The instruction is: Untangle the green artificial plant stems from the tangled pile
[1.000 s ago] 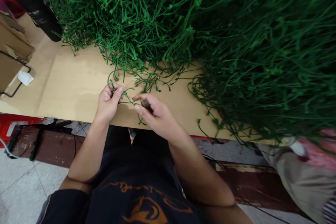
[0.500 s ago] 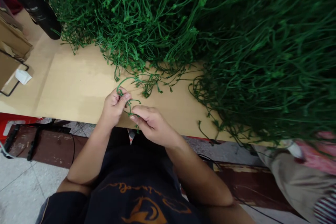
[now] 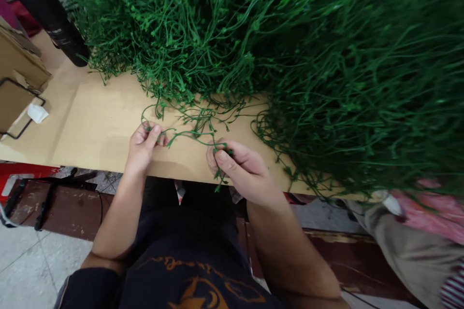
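Between thumb and fingers, my left hand [image 3: 145, 142] pinches a thin green plastic stem; part of it loops up behind the hand. My right hand [image 3: 241, 166] is closed on another green plastic stem [image 3: 194, 133], whose branched end hangs below the fingers. Strands stretch across the gap between my hands; whether they are one piece or two I cannot tell. Just beyond the hands, loose green stems [image 3: 203, 117] lie on the cardboard-covered table [image 3: 105, 120].
A huge heap of green plastic stems [image 3: 217, 34] fills the back and right. At left stand a black bottle [image 3: 60, 21], a cardboard box [image 3: 21, 58] and a black wire frame with white paper [image 3: 37, 113]. Another person's leg [image 3: 395, 236] is at lower right.
My hands have moved apart: the right one to the right, the left one slightly left. The green strands between them are now drawn out.
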Demonstrator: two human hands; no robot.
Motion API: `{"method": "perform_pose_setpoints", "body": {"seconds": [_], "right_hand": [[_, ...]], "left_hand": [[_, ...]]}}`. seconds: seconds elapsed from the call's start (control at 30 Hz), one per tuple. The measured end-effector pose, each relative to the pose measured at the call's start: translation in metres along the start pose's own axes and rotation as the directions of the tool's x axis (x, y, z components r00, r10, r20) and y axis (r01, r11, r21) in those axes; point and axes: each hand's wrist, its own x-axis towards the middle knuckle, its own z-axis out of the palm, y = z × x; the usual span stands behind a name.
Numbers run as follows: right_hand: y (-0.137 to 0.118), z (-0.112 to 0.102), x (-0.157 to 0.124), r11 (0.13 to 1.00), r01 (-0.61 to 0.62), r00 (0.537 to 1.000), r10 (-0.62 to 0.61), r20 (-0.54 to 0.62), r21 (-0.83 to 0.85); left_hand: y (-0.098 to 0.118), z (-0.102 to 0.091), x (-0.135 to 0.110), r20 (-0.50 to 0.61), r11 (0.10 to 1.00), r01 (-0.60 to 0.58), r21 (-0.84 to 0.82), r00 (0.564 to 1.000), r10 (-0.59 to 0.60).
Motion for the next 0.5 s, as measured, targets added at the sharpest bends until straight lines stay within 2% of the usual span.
{"method": "perform_pose_setpoints", "body": {"seconds": [0.07,0.17,0.23,0.33,0.37,0.43,0.47,0.5], "right_hand": [[0.003,-0.011,-0.004,0.999,-0.036,0.996,0.036,-0.076,0.003],[-0.002,-0.033,-0.007,0.999,-0.029,0.972,0.038,-0.23,0.042],[-0.008,-0.049,-0.007,0.998,0.007,0.928,0.019,-0.372,0.069],[-0.02,-0.069,-0.007,0.996,0.037,0.834,0.015,-0.551,0.083],[-0.023,-0.076,-0.009,0.998,0.029,0.805,0.007,-0.593,0.051],[-0.029,-0.093,-0.015,0.992,-0.015,0.739,-0.074,-0.67,-0.127],[-0.032,-0.103,-0.019,0.964,-0.053,0.737,-0.138,-0.662,-0.261],[-0.034,-0.114,-0.024,0.915,-0.084,0.764,-0.195,-0.616,-0.394]], "left_hand": [[0.012,-0.013,-0.009,-0.011,0.999,-0.046,0.005,0.999,0.046],[0.037,-0.043,-0.025,0.022,0.985,-0.122,0.124,0.993,0.12],[0.055,-0.065,-0.036,0.047,0.967,-0.148,0.207,0.989,0.142],[0.072,-0.087,-0.046,0.06,0.959,-0.109,0.26,0.993,0.097],[0.074,-0.09,-0.048,0.055,0.958,-0.096,0.269,0.995,0.084],[0.077,-0.094,-0.049,0.039,0.957,-0.089,0.277,0.996,0.082],[0.077,-0.095,-0.049,0.033,0.956,-0.096,0.275,0.995,0.091],[0.077,-0.096,-0.048,0.031,0.957,-0.106,0.27,0.994,0.101]]}}
